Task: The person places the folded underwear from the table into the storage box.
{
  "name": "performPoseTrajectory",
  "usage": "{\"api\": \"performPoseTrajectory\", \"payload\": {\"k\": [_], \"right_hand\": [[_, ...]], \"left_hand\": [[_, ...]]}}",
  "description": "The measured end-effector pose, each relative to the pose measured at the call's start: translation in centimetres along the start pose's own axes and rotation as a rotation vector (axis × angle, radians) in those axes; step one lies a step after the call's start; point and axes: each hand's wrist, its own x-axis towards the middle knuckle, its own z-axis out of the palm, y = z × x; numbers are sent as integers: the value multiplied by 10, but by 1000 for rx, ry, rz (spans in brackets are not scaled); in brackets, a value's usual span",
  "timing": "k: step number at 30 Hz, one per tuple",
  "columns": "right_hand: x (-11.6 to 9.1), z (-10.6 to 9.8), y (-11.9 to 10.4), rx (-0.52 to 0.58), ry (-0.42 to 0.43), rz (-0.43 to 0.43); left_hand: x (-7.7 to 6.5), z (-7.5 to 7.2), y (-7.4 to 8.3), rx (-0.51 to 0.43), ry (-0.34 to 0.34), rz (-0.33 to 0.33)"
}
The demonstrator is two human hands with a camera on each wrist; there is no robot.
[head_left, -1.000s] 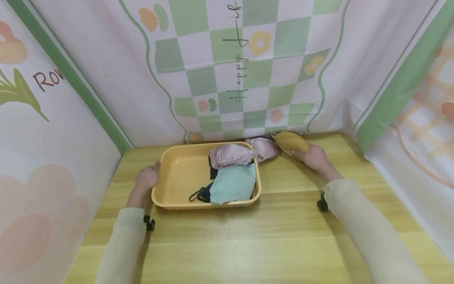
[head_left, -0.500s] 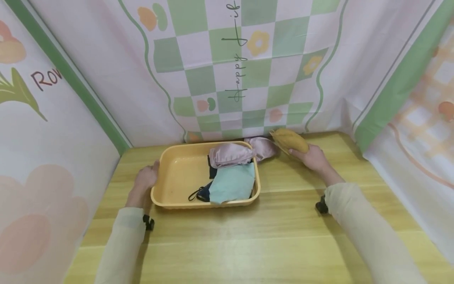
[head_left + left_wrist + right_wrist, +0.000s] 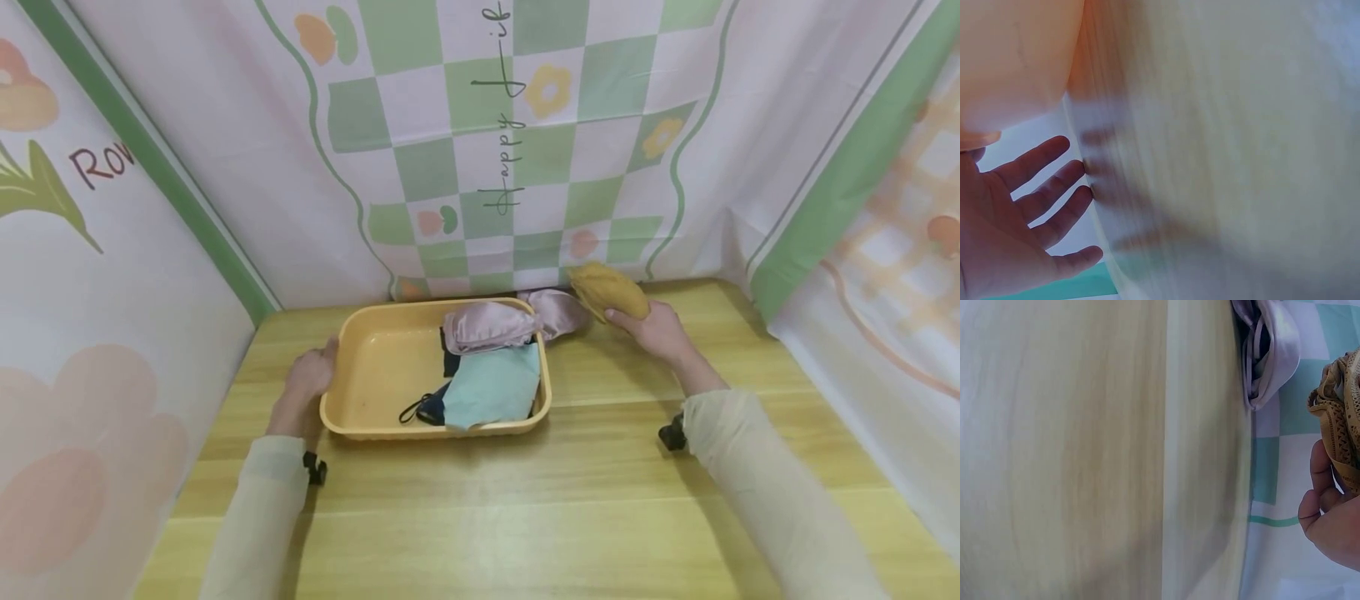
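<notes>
In the head view my right hand (image 3: 660, 333) holds a folded mustard bra (image 3: 609, 292) just off the table, right of the basket; its lace trim shows in the right wrist view. A pink satin bra (image 3: 491, 326) hangs over the yellow basket's right back corner, one cup inside and the other outside. My left hand (image 3: 1029, 212) is at the left side of the yellow basket (image 3: 333, 400), thumb by the rim and fingers spread straight below it. Inside on the right lie a pale green cloth piece (image 3: 491, 387) and a dark navy piece (image 3: 432, 408) with a thin loop.
The wooden table (image 3: 487, 517) spreads in front of the basket and to its right. A checked fabric backdrop (image 3: 517, 167) rises directly behind the basket, with printed fabric panels on the left (image 3: 112, 333) and right (image 3: 885, 250).
My right hand has raised and slightly turned the mustard bra, shifting a little to the left. The left hand and the basket have stayed where they were.
</notes>
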Motion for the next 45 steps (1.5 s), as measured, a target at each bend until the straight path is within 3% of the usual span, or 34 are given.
{"api": "performPoseTrajectory", "payload": {"k": [15, 45], "right_hand": [[-12, 4, -16, 95, -28, 51], [-31, 24, -51, 193, -53, 26]], "left_hand": [[2, 1, -2, -6, 6, -2], [-3, 0, 1, -25, 10, 14]]}}
